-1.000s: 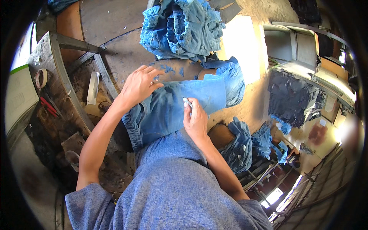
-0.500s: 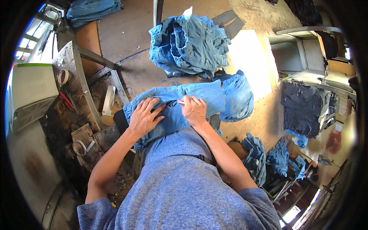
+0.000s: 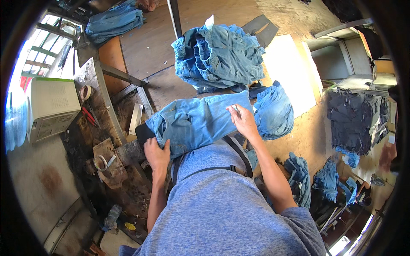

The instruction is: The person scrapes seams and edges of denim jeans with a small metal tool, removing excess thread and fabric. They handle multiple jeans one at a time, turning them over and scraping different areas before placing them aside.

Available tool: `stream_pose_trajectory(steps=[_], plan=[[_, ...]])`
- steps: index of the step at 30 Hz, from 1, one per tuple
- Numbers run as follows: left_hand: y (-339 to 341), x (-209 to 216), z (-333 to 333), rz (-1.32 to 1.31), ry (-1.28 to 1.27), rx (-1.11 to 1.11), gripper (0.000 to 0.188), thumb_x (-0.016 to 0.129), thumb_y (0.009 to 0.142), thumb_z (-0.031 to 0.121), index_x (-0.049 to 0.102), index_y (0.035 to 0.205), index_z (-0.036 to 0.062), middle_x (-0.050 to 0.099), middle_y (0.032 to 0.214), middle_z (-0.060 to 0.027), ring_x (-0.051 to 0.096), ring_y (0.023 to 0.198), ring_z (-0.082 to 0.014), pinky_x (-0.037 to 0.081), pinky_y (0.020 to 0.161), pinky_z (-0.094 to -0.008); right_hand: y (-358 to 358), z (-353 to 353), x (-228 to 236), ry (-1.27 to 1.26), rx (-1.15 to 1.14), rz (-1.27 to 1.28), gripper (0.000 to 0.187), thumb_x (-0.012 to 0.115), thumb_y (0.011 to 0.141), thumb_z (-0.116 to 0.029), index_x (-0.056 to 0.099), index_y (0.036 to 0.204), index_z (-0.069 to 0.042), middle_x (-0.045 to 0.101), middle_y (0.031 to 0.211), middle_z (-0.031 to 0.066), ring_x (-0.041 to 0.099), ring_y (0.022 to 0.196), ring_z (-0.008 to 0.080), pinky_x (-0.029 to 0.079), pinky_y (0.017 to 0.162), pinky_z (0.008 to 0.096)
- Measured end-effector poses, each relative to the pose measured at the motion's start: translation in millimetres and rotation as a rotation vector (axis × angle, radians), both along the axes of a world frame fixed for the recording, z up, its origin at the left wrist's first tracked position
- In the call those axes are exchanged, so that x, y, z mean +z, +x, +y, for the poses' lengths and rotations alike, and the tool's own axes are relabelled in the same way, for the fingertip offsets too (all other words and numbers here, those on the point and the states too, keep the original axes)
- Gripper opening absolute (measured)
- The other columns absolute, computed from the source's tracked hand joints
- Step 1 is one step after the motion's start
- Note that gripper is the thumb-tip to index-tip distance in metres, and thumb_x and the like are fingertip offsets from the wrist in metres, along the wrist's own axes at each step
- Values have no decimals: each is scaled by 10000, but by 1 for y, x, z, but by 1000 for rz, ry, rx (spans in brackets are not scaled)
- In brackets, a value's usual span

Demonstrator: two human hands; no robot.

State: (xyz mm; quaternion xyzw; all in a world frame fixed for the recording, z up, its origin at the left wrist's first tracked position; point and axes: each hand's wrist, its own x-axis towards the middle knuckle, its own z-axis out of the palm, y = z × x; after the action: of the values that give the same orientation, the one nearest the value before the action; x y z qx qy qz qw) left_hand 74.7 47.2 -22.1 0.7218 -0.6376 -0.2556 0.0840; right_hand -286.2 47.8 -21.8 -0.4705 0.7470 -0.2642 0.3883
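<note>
Across the worker's lap lies a pair of jeans [image 3: 198, 121], the waist end to the left and the leg running off to the right, with a few soft wrinkles in the cloth. A black pad [image 3: 144, 132] pokes out at the waist end. The left hand [image 3: 157, 152] rests at that end of the jeans, thumb spread away from the bent fingers; I cannot tell whether it pinches the cloth or only lies against it. The right hand [image 3: 245, 122] is by the leg end of the jeans, thumb and forefinger closed on a small pale stick [image 3: 234, 108]; from here I cannot tell whether the tip meets the cloth.

Just right of the jeans sits a bunched denim bundle [image 3: 275, 113]. Beyond the jeans is a big heap [image 3: 222, 55] of crumpled blue denim, and farther off, beyond and to the left, another blue pile [image 3: 115, 22]. Left of the jeans I see red-handled scissors [image 3: 89, 116], a tape roll [image 3: 86, 92] and, past them, a white box [image 3: 55, 111] with a green top edge. A second roll [image 3: 100, 163] lies left of the jeans and nearer the worker. Well to the right of the jeans is a dark stack [image 3: 354, 123] of cloth.
</note>
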Motion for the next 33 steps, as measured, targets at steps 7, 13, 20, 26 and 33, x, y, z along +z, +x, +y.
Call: stream_pose_trajectory(steps=[7,13,20,26,33], plan=[[-26,16,-8,1371,759,722,512,778,953,175,585,1385,-21,691,1289,-132,682,1143,-253,544,1003,-416,34,11,22,95,97,-263,221,687,1032,-261,729,1069,-48,693,803,74,613,717,122,512,697,314],[-50,23,-26,1390,781,614,408,706,1000,157,612,1346,-39,721,1254,-180,724,1112,-274,574,996,-415,58,0,35,50,171,-426,241,713,1016,-258,733,1054,-21,719,859,46,608,763,95,516,723,302],[-74,22,-3,1239,728,400,410,832,906,92,685,1278,2,763,1128,-75,722,1009,-158,566,917,-327,72,2,48,191,236,-414,215,727,952,-224,758,1023,-24,671,753,3,552,694,75,469,655,297],[-70,22,11,1241,607,521,530,835,913,86,601,1379,-14,703,1272,-87,674,1118,-181,529,998,-339,74,11,45,269,187,-445,240,756,929,-262,794,985,-32,677,764,-2,562,710,78,480,678,296],[-67,20,12,1151,595,415,554,823,934,110,573,1414,-4,688,1280,-64,651,1133,-170,507,1035,-337,78,16,40,305,96,-514,288,803,888,-301,811,963,-23,703,805,13,597,752,105,489,728,298]])
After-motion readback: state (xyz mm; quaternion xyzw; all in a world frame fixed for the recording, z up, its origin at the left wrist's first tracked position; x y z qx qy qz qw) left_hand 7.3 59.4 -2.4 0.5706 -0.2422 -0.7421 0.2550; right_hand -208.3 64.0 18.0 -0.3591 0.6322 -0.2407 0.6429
